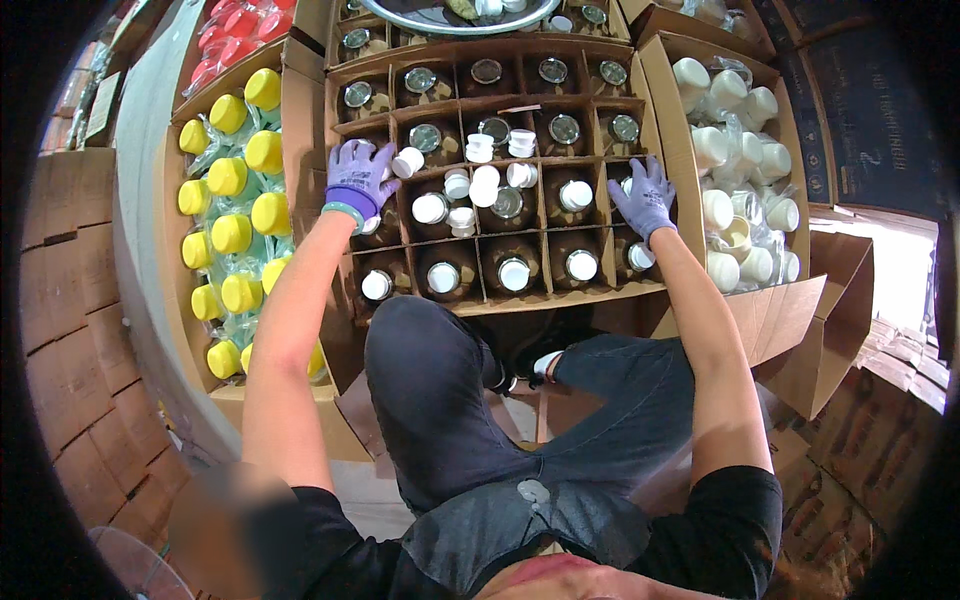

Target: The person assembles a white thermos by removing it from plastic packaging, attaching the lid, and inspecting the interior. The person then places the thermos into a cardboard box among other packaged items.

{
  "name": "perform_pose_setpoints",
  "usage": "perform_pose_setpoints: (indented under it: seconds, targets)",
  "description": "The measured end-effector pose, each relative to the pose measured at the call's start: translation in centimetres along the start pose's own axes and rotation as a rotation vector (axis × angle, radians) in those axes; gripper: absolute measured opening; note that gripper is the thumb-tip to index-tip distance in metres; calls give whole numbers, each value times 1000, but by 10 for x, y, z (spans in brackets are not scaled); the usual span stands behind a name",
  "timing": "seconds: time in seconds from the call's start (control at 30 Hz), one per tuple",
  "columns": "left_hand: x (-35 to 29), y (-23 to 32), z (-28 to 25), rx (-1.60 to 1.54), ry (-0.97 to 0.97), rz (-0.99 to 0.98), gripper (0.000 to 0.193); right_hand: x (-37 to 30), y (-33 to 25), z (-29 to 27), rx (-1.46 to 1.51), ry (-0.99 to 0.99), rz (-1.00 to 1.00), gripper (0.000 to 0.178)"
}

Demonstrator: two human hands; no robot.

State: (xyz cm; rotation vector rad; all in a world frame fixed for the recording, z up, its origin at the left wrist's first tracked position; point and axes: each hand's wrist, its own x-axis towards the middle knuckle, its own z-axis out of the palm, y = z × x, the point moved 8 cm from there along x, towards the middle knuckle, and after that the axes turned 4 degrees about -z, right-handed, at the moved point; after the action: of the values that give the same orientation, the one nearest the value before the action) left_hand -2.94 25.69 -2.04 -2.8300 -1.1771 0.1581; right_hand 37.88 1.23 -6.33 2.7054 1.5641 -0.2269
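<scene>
In front of me stands a divided cardboard carton [600, 300] of clear jars. The nearest row has white screw caps on, such as one cap [514, 274] in the middle. My left hand [358, 178], in a purple glove, lies with fingers spread over the carton's left side, beside a tilted loose white cap [408, 162]. My right hand [646, 196], also gloved, has its fingers apart at the right side, over a partly hidden white cap [627, 187]. Stacked loose white caps [485, 186] rest on the dividers between the hands. Uncapped jars [425, 137] fill the farther rows.
On the left, a carton holds yellow-capped bottles [228, 177]; behind it are red-capped containers [238, 22]. To the right, a box holds white-capped containers [728, 150] in clear plastic. A round basin [460, 28] sits across the far end. An open cardboard box [835, 300] stands at right.
</scene>
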Motion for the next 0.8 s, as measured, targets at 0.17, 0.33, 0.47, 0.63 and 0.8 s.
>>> perform_pose_setpoints:
  seconds: [0.17, 0.33, 0.47, 0.63, 0.8]
  targets:
    - [7, -17, -3, 69, -136, -50, 61, -7, -51, -37, 140, 309, -108, 68]
    - [-6, -38, 1, -193, -123, -265, 55, 2, -160, -31, 366, 325, -394, 63]
    - [13, -47, 9, -653, -54, -521, 49, 38, -186, -25, 180, 212, -269, 56]
    - [69, -2, 1, -890, 185, -178, 52, 43, -186, -32, 169, 205, -277, 45]
    - [71, 41, 23, -247, -61, -100, 73, 50, -135, -39, 384, 307, -63, 50]
